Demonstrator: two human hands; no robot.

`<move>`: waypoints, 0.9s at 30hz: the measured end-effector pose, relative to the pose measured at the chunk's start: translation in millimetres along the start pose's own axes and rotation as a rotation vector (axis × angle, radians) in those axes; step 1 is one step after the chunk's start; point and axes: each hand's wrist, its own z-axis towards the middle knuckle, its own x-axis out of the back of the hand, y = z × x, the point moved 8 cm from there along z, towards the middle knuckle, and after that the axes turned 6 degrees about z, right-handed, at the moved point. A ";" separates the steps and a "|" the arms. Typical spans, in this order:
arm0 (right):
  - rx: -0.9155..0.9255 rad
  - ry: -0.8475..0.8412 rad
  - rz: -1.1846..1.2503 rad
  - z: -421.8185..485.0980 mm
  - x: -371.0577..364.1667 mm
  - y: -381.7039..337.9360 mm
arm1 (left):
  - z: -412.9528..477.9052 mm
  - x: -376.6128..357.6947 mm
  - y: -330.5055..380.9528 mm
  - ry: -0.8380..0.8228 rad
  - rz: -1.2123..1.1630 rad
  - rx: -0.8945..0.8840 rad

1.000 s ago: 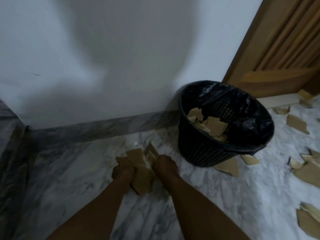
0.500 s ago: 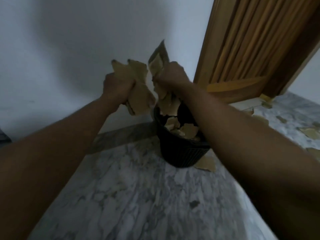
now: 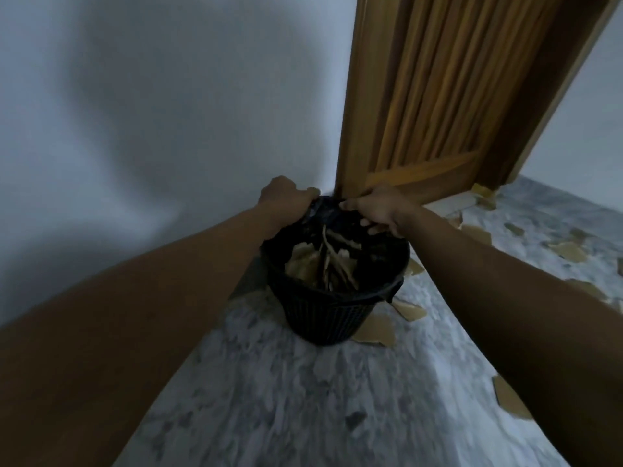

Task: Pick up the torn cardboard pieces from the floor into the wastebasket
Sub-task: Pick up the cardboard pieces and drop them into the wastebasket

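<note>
- Since the earlier frame, the bundle of cardboard has left both hands, and the hands have dropped from above the wastebasket [image 3: 323, 318] to its far rim.
- Surface: grey-veined marble floor [image 3: 303, 399] is running up to a plain white wall [image 3: 168, 96]; a slatted wooden door [image 3: 455, 96] is standing at the right of the corner.
- Loose pieces [image 3: 376, 332] are still lying on the floor: two touching or just beside the basket's right foot, one near the right edge of the view, and a scatter further right towards the door.
- Container: the wastebasket, black and ribbed, is standing upright near the wall, lined with a black liner [image 3: 323, 214].
- Contents: torn cardboard pieces [image 3: 323, 261] are sitting inside the basket, several standing on edge in the middle.
- Left hand [image 3: 286, 200] is hanging at the far left rim, knuckles up; its fingers are hidden against the liner, so whether it is gripping anything cannot be told.
- Right hand [image 3: 377, 210] is hanging over the far right rim, fingers loosely bent downward, carrying nothing visible.
- The picture is blurred around both hands.
</note>
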 end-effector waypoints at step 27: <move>-0.105 0.457 0.398 6.2 223.7 129.8 | 43.4 -115.9 92.4 -0.224 -0.196 -0.059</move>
